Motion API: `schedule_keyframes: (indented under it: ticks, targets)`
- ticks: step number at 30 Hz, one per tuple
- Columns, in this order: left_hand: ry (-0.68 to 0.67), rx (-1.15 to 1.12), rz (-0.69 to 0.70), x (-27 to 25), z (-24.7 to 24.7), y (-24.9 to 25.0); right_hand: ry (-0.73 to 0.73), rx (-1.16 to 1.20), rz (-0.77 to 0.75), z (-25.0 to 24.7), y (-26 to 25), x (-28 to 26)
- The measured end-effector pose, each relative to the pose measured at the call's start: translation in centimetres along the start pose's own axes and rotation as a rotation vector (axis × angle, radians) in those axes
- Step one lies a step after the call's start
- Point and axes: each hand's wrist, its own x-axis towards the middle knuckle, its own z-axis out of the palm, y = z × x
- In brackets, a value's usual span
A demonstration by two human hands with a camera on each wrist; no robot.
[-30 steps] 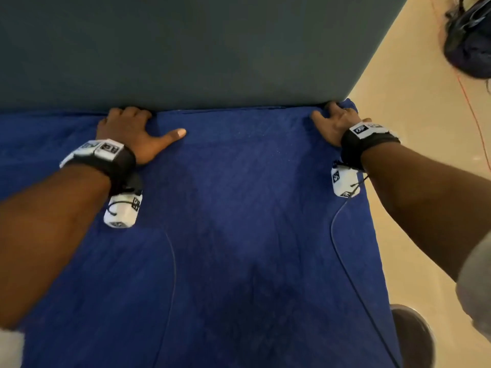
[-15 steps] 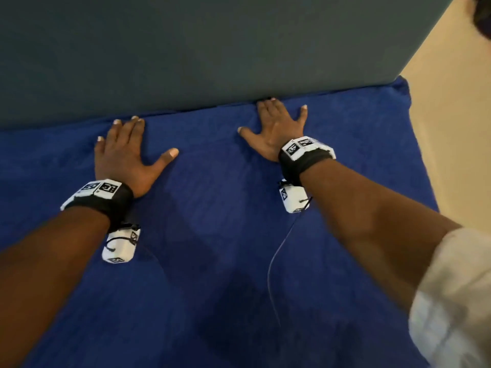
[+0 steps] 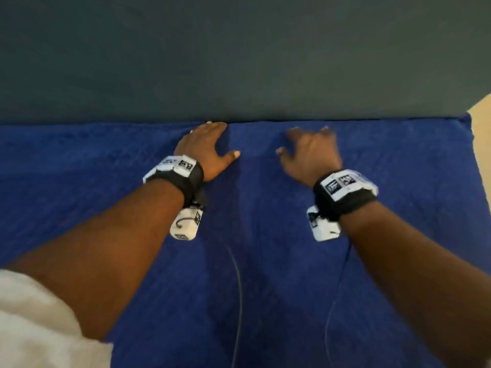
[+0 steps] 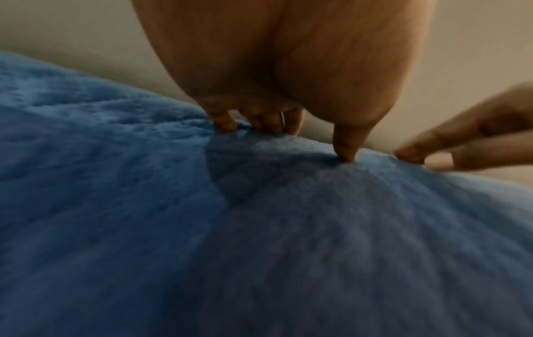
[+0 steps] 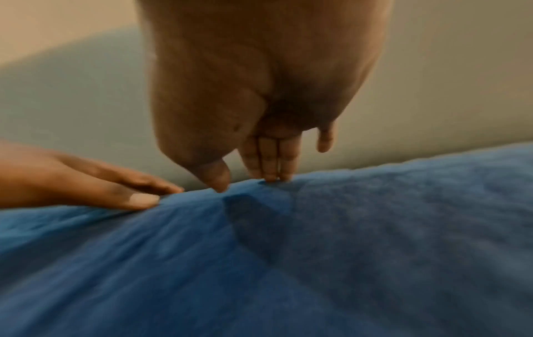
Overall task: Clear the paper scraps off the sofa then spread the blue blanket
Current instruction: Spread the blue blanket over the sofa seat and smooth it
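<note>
The blue blanket point(image 3: 265, 261) lies spread over the sofa seat, and its far edge meets the backrest. My left hand point(image 3: 223, 139) rests flat on it at that seam, fingers pressed against the backrest and thumb out to the right. A short gap to the right, my right hand point(image 3: 297, 142) is blurred, with fingers spread on the blanket. In the left wrist view my left hand point(image 4: 288, 139) presses its fingertips point(image 4: 226, 124) into the blanket point(image 4: 259, 250). In the right wrist view the right hand point(image 5: 245, 180) touches the blanket point(image 5: 288, 262) with straight fingers. No paper scraps show.
The dark grey-green backrest point(image 3: 239, 49) rises straight behind the hands. Beige floor point(image 3: 483, 144) shows past the sofa's right end. Thin cables point(image 3: 239, 288) from the wrist cameras trail over the blanket. A white sleeve point(image 3: 39, 328) fills the lower left corner.
My right hand slid left along the blanket's back edge, from the right corner to the middle. My left hand moved back up to the backrest seam. The two hands are now close together.
</note>
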Motion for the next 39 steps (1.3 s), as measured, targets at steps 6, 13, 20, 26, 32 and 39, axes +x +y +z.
schedule_keyframes:
  ticks: [6, 13, 20, 26, 32, 39]
  targets:
    - [0.163, 0.164, -0.117, -5.7, -0.1, -9.4, -0.172, 0.217, -0.154, 2.2, -13.7, 2.2]
    - [0.199, 0.258, -0.098, -3.8, -0.9, -10.6, -0.196, 0.096, 0.005, 1.8, -17.7, 5.7]
    - [-0.04, 0.215, -0.116, -1.4, -4.6, -10.8, -0.308, -0.015, 0.082, -1.6, -20.7, 6.9]
    - [0.143, 0.012, 0.008, -5.9, -4.8, -17.1, 0.085, 0.213, -0.272, 2.5, -26.1, 0.8]
    - [0.288, 0.123, -0.21, -11.4, -5.5, -26.5, -0.126, 0.344, -0.277, 3.5, -35.2, 3.7]
    - [0.123, 0.288, -0.312, -6.6, -8.8, -27.9, -0.17, 0.145, -0.187, 2.7, -38.4, 7.0]
